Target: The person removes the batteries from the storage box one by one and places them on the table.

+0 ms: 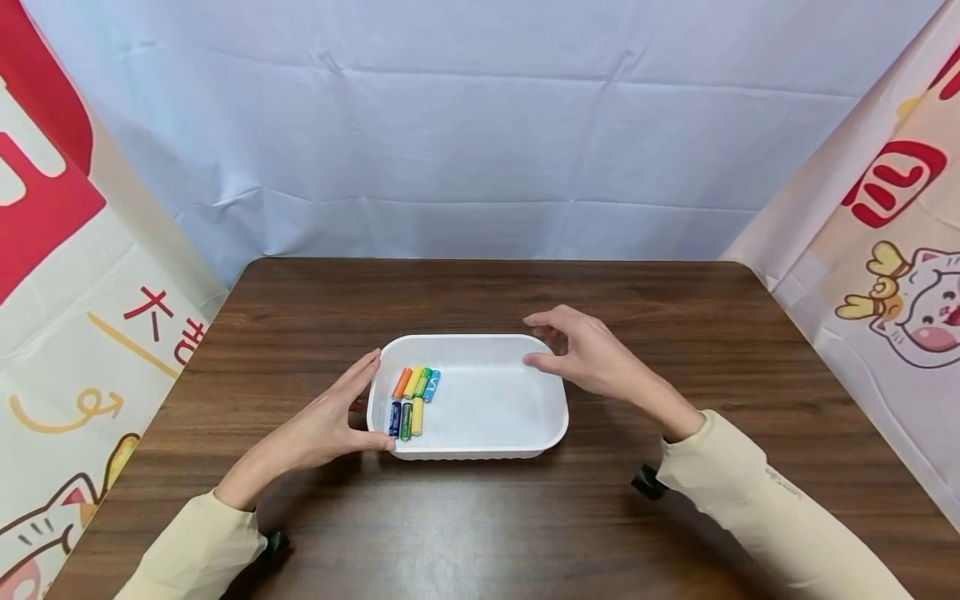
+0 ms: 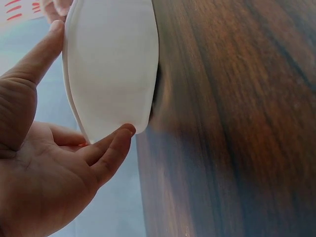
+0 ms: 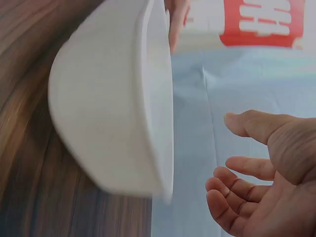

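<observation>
A shallow white plastic tray stands on the table, seen from its outer wall in both wrist views. Several small batteries in orange, yellow, green and blue lie side by side in two rows at the tray's left end. My left hand grips that end, thumb at the front rim and fingers along the side; the left wrist view shows fingertips against the wall. Over the back right corner hovers my right hand, fingers loosely bent. In the right wrist view a gap separates the right hand from the tray.
The dark wooden table extends around the tray on all sides. A pale cloth hangs behind its far edge. Printed cloths with cartoon figures hang at the left and right.
</observation>
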A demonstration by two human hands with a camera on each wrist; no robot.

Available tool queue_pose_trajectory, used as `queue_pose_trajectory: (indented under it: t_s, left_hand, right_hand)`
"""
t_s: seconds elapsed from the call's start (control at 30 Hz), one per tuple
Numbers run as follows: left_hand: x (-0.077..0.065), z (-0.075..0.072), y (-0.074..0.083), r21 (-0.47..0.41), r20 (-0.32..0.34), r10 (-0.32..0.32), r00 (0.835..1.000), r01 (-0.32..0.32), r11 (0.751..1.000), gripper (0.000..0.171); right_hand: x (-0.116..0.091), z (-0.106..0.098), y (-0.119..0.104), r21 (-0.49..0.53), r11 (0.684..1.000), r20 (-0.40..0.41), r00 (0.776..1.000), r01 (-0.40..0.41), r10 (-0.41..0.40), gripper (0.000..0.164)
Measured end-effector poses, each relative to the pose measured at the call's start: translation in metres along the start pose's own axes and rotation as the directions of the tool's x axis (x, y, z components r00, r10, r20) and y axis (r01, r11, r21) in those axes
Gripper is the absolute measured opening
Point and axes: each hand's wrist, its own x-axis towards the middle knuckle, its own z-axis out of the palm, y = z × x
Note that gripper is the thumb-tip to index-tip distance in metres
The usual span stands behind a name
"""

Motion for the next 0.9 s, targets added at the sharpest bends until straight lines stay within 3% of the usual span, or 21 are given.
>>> queue_pose_trajectory:
  t_s: [0.17,0.33,0.67,0.9]
  left_hand:
    - [0.0,0.0,0.0,-0.006,-0.002,-0.002,1.0,0.002,1.0,0.116]
    - [-0.001,0.0,0.0,0.001,-0.005,-0.017,1.0,0.017,1.0,0.117]
    - [0.0,0.001,0.0,0.008,-0.003,-0.016,1.0,0.016,1.0,0.116]
    - [-0.001,0.001,-0.001,0.005,-0.003,-0.008,1.0,0.008,1.0,0.116]
  right_hand:
    - [0.018,0.022,-0.022,0.014,0.999,0.015,0.999,0.038,-0.038,0.044]
    - [0.033,0.046,-0.033,0.028,1.0,0.079,0.997,-0.002,0.0,0.047]
    - [0.049,0.096,-0.035,0.032,0.997,0.164,0.984,-0.069,0.063,0.052]
    - [0.051,0.118,-0.039,-0.024,0.993,0.176,0.977,-0.119,0.121,0.048]
